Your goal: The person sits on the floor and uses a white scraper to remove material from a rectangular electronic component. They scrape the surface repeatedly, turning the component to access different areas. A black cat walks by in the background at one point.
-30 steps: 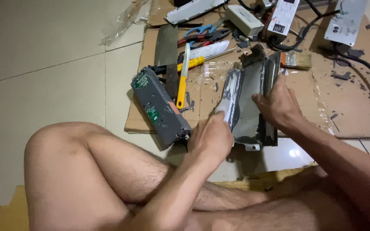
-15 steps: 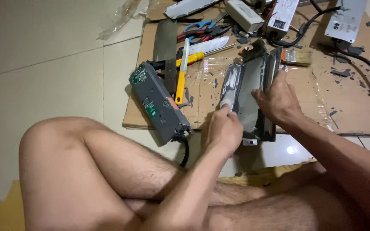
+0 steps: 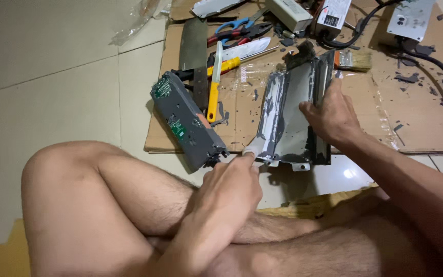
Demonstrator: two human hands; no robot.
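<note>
Centre frame, the right hand (image 3: 331, 115) grips the grey metal casing (image 3: 294, 115) by its far wall, propping it on the cardboard (image 3: 411, 118). The left hand (image 3: 229, 187) pinches a white nozzle (image 3: 249, 150) at its lower-left corner; best to run it slowly along the edge, casing steady.

A single head-worn camera looks steeply down from close above, facing forward over crossed legs to the cardboard sheet (image 3: 416, 118), whose far edge is probably cropped.
</note>
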